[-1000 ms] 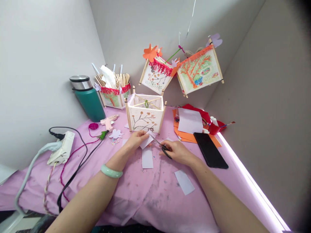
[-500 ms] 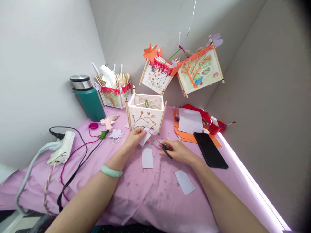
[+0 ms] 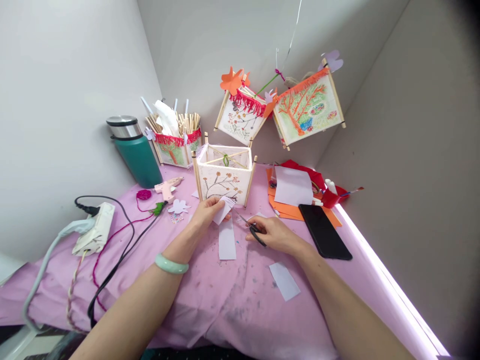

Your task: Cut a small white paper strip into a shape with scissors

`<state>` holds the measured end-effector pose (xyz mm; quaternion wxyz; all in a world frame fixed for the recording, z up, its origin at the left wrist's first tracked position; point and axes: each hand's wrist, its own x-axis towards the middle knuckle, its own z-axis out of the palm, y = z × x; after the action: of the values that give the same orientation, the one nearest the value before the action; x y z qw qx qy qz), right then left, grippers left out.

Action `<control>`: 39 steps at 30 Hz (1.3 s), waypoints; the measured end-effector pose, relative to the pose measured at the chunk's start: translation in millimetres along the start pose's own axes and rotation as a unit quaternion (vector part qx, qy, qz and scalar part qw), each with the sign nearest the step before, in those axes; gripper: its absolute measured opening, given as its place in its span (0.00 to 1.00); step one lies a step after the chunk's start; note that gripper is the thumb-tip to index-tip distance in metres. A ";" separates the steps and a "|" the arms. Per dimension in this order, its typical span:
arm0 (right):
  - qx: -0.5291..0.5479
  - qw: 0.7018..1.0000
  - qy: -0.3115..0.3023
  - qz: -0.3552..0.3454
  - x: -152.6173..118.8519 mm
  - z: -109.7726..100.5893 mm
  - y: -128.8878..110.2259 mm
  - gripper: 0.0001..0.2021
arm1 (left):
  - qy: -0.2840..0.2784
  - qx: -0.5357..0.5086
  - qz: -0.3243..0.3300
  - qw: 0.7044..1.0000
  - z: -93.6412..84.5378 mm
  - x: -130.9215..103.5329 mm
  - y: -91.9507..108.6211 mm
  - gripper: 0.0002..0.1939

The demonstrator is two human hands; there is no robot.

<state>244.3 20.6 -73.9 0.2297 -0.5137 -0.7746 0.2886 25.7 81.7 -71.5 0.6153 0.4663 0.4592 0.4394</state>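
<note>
The left hand pinches a small white paper piece between thumb and fingers, just in front of the box with the drawn branch, the landmark here. The right hand grasps black-handled scissors, in front of that box and to its right, tips pointing towards the paper.

The paper looks very light, thin and easily creased; its far end is slit into narrow strips that would probably bend or tear under a careless pull. It is best held by the uncut end, pinched flat, as the left hand has it. The scissors look stiff and firm, best taken by the handle loops, clear of the blades.

The landmark box is open-topped, with crossed sticks and a knot of green yarn at its mouth; its floor cannot be made out. Behind it to the left, a red-fringed box holds thin wooden sticks and white tissue. Further left stands a lidded green bottle, contents hidden. To the right, a red container holds white-capped pens and a paintbrush.
</note>
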 end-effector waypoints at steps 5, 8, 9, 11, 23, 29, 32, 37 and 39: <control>0.006 1.000 -0.006 0.001 0.5 0.4 -0.3 0.13 | -0.018 -0.004 0.002 1.000 1.6 -2.9 0.6 0.12; 0.011 1.000 -0.009 0.000 0.8 0.6 -0.3 0.13 | -0.030 -0.003 0.006 1.000 1.6 -3.4 0.2 0.14; 0.013 1.000 -0.009 0.000 0.8 0.7 -0.2 0.12 | -0.033 0.000 0.008 0.999 1.4 -3.4 0.1 0.14; 0.014 1.000 -0.010 0.002 0.7 0.7 0.0 0.13 | -0.034 0.009 0.009 0.999 1.1 -3.5 -0.1 0.14; 0.009 1.000 -0.007 0.002 0.5 0.4 -0.9 0.13 | -0.053 0.030 -0.006 0.998 3.1 -6.6 5.9 0.17; 0.004 1.000 -0.004 -0.002 -0.1 0.2 -2.1 0.12 | -0.044 0.021 -0.016 0.999 3.4 -6.1 5.4 0.16; 0.002 1.000 -0.003 -0.002 -0.3 0.3 -1.6 0.12 | -0.045 0.019 -0.014 0.999 3.7 -5.7 4.9 0.16; 0.003 1.000 -0.003 -0.003 0.5 0.7 -0.4 0.13 | -0.042 0.019 -0.016 0.999 3.6 -5.8 4.6 0.16; 0.002 1.000 -0.003 -0.004 0.6 0.5 -0.3 0.13 | -0.044 0.021 -0.018 0.999 3.4 -5.8 4.7 0.16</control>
<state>243.6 20.9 -74.0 0.2294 -0.5092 -0.7767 0.2914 27.3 76.3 -65.6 0.6323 0.4899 0.4494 0.3977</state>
